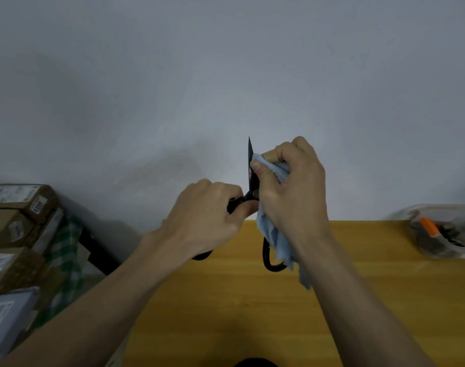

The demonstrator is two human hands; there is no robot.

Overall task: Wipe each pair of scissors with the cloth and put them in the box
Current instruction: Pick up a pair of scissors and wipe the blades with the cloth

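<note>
A pair of black scissors [250, 157] points straight up above the far edge of the wooden table [252, 300]. My left hand [202, 221] grips the scissors by their black handle, one loop showing below my wrist. My right hand [292, 186] pinches a light blue cloth [276, 234] against the blade, thumb and fingers curled round it. The cloth hangs down past my right wrist and hides part of the other handle loop. A clear plastic box [443, 231] at the table's far right holds dark items and something orange.
Stacked brown cardboard boxes [16, 223] with white labels and a green checked cloth [67, 250] stand to the left of the table. A plain grey wall fills the background. A dark object [252, 362] shows at the table's near edge.
</note>
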